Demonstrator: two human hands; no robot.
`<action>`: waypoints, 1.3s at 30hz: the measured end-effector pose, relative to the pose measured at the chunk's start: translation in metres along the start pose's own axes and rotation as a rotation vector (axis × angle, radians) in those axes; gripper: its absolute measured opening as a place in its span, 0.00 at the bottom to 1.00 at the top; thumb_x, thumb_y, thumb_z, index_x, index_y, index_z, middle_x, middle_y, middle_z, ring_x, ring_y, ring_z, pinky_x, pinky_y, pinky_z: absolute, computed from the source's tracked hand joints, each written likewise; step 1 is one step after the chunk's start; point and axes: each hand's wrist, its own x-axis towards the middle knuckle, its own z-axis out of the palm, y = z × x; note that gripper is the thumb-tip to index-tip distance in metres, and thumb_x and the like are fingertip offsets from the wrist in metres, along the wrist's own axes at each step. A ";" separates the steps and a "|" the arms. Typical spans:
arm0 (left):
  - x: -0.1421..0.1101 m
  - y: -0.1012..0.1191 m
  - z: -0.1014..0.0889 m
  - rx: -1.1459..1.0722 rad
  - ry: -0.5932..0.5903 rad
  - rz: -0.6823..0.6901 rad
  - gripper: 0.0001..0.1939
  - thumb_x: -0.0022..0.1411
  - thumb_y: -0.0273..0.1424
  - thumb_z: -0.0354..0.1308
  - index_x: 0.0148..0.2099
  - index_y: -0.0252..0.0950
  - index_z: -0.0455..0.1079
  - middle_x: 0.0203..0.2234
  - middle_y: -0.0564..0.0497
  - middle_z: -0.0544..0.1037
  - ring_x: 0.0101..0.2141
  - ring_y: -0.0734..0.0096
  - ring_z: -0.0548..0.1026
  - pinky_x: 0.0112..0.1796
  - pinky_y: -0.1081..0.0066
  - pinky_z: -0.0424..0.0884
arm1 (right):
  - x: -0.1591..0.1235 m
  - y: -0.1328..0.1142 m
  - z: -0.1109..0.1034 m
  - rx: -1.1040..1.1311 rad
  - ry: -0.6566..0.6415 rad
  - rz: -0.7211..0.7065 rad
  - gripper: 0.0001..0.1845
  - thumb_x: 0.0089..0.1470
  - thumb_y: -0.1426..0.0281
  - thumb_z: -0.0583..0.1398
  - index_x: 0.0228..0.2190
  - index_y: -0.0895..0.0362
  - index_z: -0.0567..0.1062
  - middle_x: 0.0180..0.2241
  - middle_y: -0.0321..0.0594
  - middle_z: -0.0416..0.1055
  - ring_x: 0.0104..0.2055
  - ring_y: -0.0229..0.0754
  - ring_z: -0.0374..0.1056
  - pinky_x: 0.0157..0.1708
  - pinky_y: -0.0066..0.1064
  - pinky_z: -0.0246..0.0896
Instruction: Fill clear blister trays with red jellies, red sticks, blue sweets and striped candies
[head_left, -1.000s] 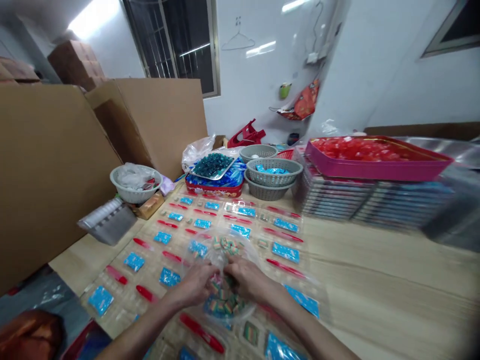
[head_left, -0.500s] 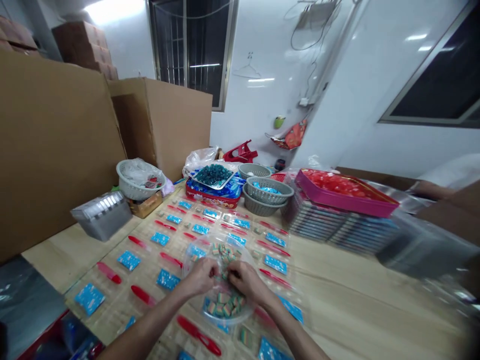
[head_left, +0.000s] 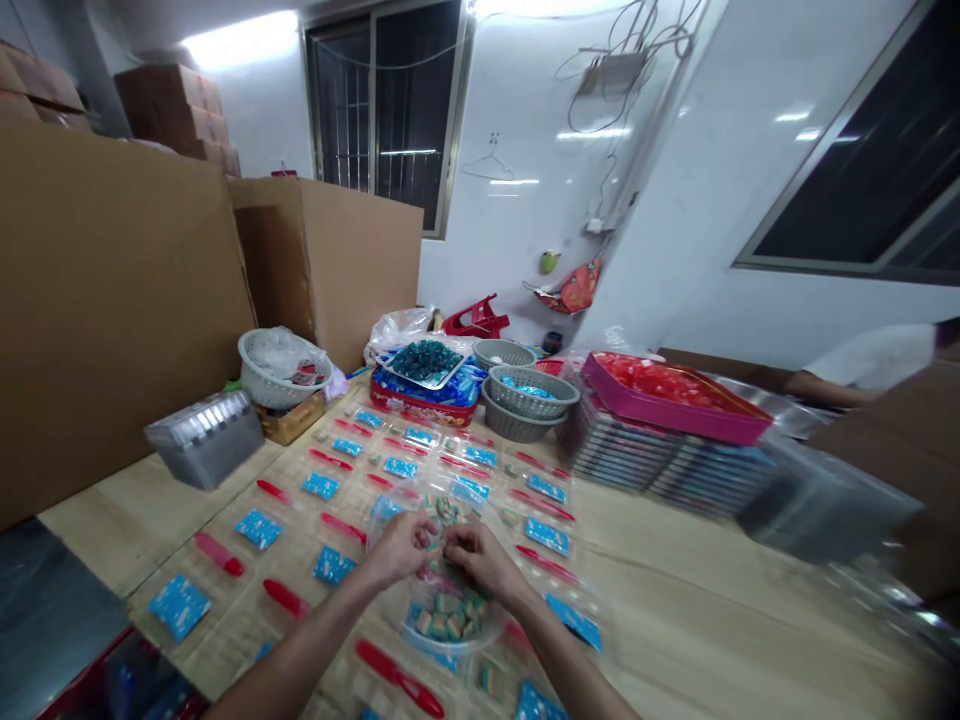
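Both hands work over a round clear plastic tub (head_left: 501, 625) holding small striped blocks (head_left: 450, 618) in green, pink and cream. My left hand (head_left: 405, 548) is closed in a pinch above the tub's left side; what its fingertips hold is too small to make out. Close beside it, my right hand (head_left: 480, 558) also pinches, its fingertips pointing toward the left ones. Any thing between them cannot be made out. Under and around the tub lie clear trays, each with a red pen-like tool (head_left: 397, 678) and a blue printed packet (head_left: 180, 606).
Behind the trays stand a red tin (head_left: 424, 408) with dark teal pieces on top and grey baskets (head_left: 517, 425). A pink tray (head_left: 675, 410) of red packets rests on stacked cases at right. Clear boxes (head_left: 206, 440) and cardboard (head_left: 360, 270) flank the left. Another person's arm (head_left: 825, 388) shows far right.
The view has tilted up and turned slightly right. My right hand has come a little closer to my left, over the same tub. The trays and tub stay in place.
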 end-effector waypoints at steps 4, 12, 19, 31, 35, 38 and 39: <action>-0.001 -0.002 0.000 0.018 0.061 -0.063 0.11 0.42 0.24 0.60 0.33 0.32 0.68 0.18 0.59 0.68 0.18 0.76 0.69 0.21 0.75 0.66 | -0.001 -0.004 0.004 -0.029 0.003 -0.027 0.08 0.37 0.74 0.54 0.21 0.60 0.73 0.17 0.30 0.58 0.21 0.32 0.51 0.21 0.23 0.44; 0.007 0.002 -0.016 0.146 0.135 -0.001 0.04 0.42 0.23 0.58 0.23 0.33 0.66 0.13 0.58 0.67 0.19 0.74 0.70 0.21 0.77 0.62 | 0.003 -0.002 0.003 -0.064 0.109 0.042 0.11 0.33 0.78 0.55 0.24 0.60 0.74 0.17 0.30 0.62 0.20 0.32 0.55 0.20 0.23 0.46; 0.006 0.007 -0.026 0.541 0.190 0.050 0.03 0.46 0.24 0.57 0.24 0.33 0.71 0.17 0.55 0.70 0.23 0.73 0.70 0.25 0.76 0.61 | 0.010 -0.009 0.019 -0.433 0.102 0.029 0.17 0.32 0.80 0.55 0.27 0.61 0.76 0.23 0.37 0.70 0.26 0.36 0.62 0.25 0.24 0.51; 0.011 0.005 -0.012 0.574 0.062 0.034 0.12 0.40 0.18 0.53 0.27 0.33 0.74 0.23 0.51 0.76 0.28 0.69 0.72 0.28 0.74 0.62 | 0.010 -0.013 0.017 -0.454 0.153 0.008 0.10 0.30 0.82 0.54 0.19 0.59 0.71 0.18 0.32 0.63 0.24 0.34 0.57 0.24 0.24 0.46; 0.014 0.002 -0.013 0.531 0.028 0.042 0.13 0.39 0.18 0.52 0.28 0.33 0.75 0.23 0.52 0.76 0.27 0.71 0.72 0.26 0.76 0.62 | 0.013 -0.009 0.019 -0.388 0.251 -0.017 0.08 0.31 0.82 0.54 0.18 0.59 0.68 0.17 0.30 0.60 0.23 0.33 0.56 0.23 0.23 0.46; 0.012 0.004 -0.015 0.517 0.019 0.055 0.12 0.39 0.19 0.54 0.28 0.32 0.74 0.22 0.53 0.75 0.26 0.72 0.71 0.25 0.76 0.61 | 0.017 -0.005 0.020 -0.296 0.257 0.006 0.07 0.31 0.82 0.56 0.17 0.59 0.67 0.16 0.29 0.59 0.22 0.33 0.55 0.22 0.23 0.45; 0.012 0.006 -0.015 0.516 0.021 0.064 0.11 0.39 0.20 0.55 0.28 0.32 0.74 0.21 0.54 0.74 0.26 0.71 0.70 0.25 0.76 0.61 | 0.018 -0.004 0.021 -0.262 0.254 0.028 0.07 0.31 0.81 0.57 0.17 0.59 0.67 0.16 0.29 0.60 0.22 0.33 0.56 0.22 0.23 0.45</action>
